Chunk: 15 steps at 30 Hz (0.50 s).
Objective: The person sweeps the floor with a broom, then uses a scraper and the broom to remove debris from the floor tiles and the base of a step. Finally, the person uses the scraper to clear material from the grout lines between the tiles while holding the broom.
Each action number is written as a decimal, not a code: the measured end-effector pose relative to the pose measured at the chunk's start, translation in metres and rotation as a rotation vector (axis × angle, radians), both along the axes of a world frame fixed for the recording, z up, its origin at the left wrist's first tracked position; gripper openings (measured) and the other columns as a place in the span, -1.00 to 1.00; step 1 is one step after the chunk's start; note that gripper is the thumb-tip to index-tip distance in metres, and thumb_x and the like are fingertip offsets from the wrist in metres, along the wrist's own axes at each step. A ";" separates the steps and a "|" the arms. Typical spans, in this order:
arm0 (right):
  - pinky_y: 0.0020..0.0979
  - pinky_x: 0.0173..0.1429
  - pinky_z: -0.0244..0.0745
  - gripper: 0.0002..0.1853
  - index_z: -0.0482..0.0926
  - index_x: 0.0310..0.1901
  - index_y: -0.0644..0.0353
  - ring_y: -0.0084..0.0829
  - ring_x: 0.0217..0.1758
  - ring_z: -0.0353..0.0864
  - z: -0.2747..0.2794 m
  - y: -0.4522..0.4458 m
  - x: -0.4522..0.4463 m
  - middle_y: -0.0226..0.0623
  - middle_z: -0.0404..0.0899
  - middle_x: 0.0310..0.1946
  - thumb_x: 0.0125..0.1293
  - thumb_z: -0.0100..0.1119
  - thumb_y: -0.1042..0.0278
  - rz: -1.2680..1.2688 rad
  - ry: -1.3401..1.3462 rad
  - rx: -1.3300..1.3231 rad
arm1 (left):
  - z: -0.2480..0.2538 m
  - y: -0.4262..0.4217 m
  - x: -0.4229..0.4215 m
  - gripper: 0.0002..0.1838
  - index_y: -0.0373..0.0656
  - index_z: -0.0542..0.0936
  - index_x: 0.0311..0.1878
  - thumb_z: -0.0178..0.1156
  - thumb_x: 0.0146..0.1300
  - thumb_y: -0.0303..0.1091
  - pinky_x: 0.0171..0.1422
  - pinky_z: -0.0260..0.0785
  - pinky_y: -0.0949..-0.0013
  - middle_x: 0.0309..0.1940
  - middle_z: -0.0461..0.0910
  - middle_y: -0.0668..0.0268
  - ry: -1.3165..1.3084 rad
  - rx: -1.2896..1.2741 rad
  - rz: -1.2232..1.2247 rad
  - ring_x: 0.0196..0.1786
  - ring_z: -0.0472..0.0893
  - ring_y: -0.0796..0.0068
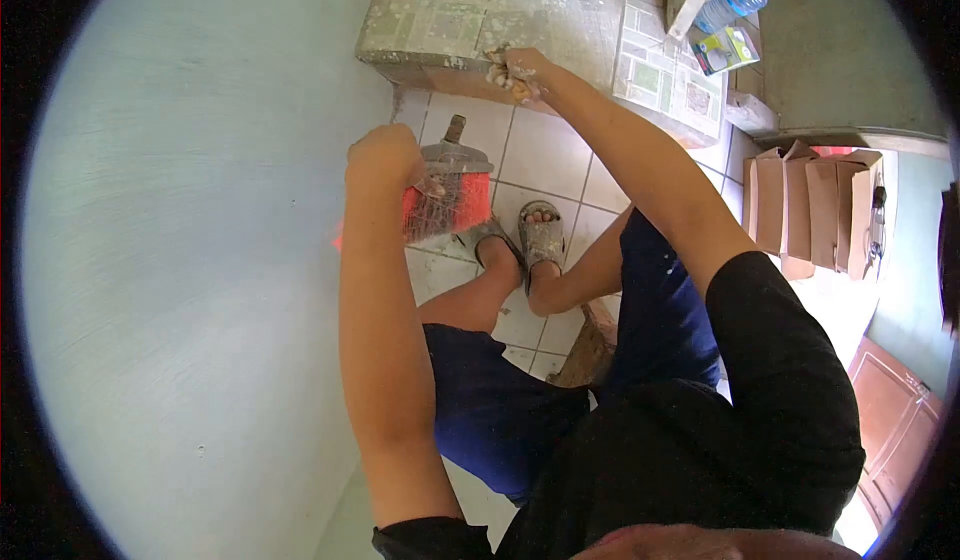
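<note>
My left hand is closed at the left side of a broom head. The broom head has a grey top, a short stub of handle pointing up and away, and bright red-orange bristles crusted with grey-white dirt. My left fingers are partly hidden behind the hand. My right hand is curled at the front edge of a tiled step spattered with white. Its fingers look smeared with a whitish substance. Whatever they may hold is too small to make out.
A pale green wall runs along the left. White floor tiles lie around my sandalled feet. A wooden block is between my legs. A water bottle and small box stand upper right, cardboard below them.
</note>
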State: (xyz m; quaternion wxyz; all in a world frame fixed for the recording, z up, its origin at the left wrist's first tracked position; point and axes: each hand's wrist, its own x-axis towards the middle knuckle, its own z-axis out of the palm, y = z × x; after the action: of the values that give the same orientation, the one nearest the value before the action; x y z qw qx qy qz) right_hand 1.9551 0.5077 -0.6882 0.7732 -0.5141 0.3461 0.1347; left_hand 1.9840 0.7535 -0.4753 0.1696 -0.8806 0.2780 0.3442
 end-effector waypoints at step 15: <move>-0.16 -0.67 0.38 -0.67 0.55 -0.23 0.43 -0.27 -0.66 0.57 0.113 -0.068 -0.133 -0.03 0.62 -0.49 0.18 0.25 0.24 0.263 0.175 -0.664 | 0.023 -0.016 -0.013 -0.27 -0.24 0.64 0.01 0.64 -0.25 -0.03 0.19 0.49 0.10 0.01 0.66 0.04 -0.120 -0.211 -0.051 0.12 0.63 0.04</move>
State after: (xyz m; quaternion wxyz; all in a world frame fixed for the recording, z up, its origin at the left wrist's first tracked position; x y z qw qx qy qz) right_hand 1.8221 0.4394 -0.5757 0.5077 -0.7637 0.3667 0.1566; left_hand 1.9709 0.7378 -0.4519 0.1011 -0.9053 0.3242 0.2551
